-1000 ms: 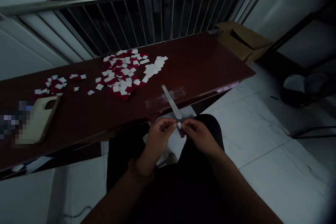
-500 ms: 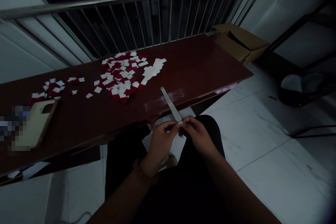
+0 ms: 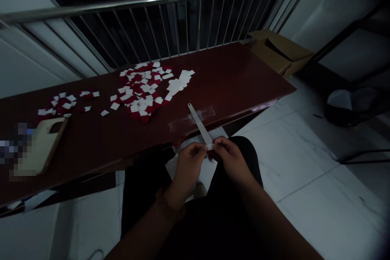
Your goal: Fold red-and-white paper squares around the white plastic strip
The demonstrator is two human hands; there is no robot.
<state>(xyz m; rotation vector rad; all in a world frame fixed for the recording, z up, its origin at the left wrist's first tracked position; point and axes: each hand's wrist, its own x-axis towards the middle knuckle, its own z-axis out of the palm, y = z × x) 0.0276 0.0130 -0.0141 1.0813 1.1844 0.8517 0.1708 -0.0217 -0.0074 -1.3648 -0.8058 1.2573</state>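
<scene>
1. The left hand [image 3: 188, 165] and right hand [image 3: 232, 161] met over the lap, just in front of the table [image 3: 243, 74] edge.
2. Both were closed in a fingertip pinch on one small white piece [image 3: 209, 146]: thumb and forefinger of each hand gripped opposite sides and the other fingers curled in.
3. The piece hung in the air between the hands, just below the near end of the metal strip [image 3: 198, 120], which lay on the table and jutted past its edge.
4. Over the last second little changed. The fingertips drew closer until they nearly touched across the piece, and the hands shifted slightly nearer the strip's end. The piece never left the pinch.
5. A dark red bit showed just under the white; I could not tell whether it belonged to the piece.
6. On the table, well apart from the hands, the big pile [image 3: 143, 89] of red and white squares was unchanged, as was the smaller scatter [image 3: 61, 103] and the tan case [image 3: 42, 142] at the left.
7. A cardboard box [image 3: 280, 50] sat past the table's far end.
</scene>
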